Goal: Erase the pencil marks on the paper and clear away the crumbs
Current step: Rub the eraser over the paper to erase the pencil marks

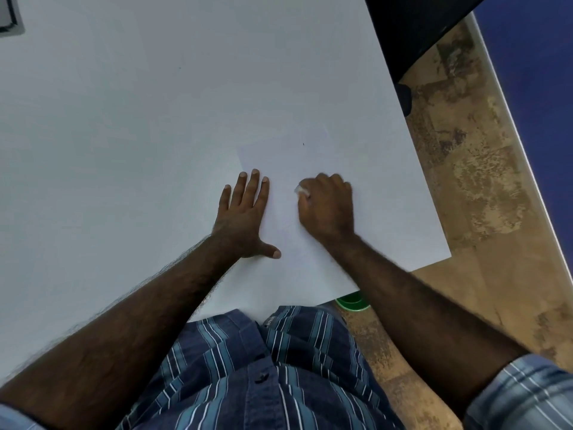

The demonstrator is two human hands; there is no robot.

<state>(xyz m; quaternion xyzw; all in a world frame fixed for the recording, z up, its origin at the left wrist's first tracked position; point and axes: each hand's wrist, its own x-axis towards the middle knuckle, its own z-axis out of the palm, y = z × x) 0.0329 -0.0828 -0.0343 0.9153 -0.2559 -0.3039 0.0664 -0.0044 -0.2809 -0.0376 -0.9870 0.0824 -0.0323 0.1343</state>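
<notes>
The eraser [301, 190] shows only as a small pale tip past the curled fingers [328, 181] of the right hand [327, 207]; the rest of it is hidden inside the grip, and that hand is smeared by motion blur. The paper [310, 162] is so close in tone to the surface [124, 119] that its edges are hard to trace, and any pencil marks on it are too faint to make out apart from one tiny dark speck [303, 144]. A green object [352, 301] sits mostly hidden under the surface's near edge. A dark framed thing [9, 17] is cut off at the top left corner.
</notes>
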